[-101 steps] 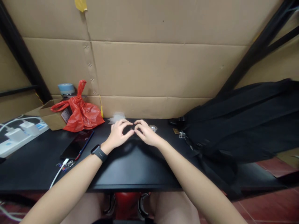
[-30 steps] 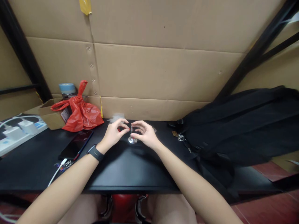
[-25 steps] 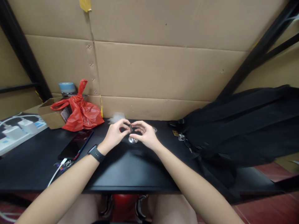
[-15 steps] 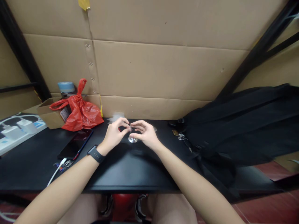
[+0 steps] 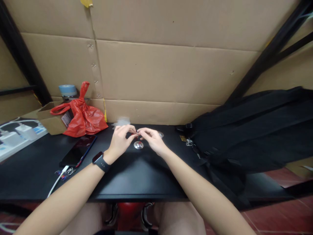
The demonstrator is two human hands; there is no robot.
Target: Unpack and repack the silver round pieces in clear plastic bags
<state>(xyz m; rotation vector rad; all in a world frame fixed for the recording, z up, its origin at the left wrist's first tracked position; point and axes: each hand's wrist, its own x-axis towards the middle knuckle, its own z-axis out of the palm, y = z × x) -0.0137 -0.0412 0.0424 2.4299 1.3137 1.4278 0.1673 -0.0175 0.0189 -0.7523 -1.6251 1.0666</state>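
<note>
A small shiny silver round base [image 5: 138,146] stands on the black table, with a thin upright rod [image 5: 138,136] rising from its middle. My left hand [image 5: 119,140], with a dark watch [image 5: 101,161] on its wrist, pinches close to the rod's upper part from the left. Something small and dark red shows by its fingertips. From the other side my right hand [image 5: 153,140] brings thumb and fingers together at the rod's top. Its fingertips hide whatever is between them. Behind the right hand, a small clear round item [image 5: 160,134] is partly covered.
On the left are a phone [image 5: 77,150], keys [image 5: 68,172], a white cable, a red plastic bag [image 5: 85,119], a cardboard box [image 5: 52,120] and a power strip [image 5: 23,140]. Clear plastic [image 5: 122,122] lies behind my left hand. A black backpack [image 5: 256,127] fills the right side.
My right thumb and fingers, apart before, have closed together at the rod's top. The right hand has lifted off the base's edge, so more of the base shows. The left hand stays nearly the same.
</note>
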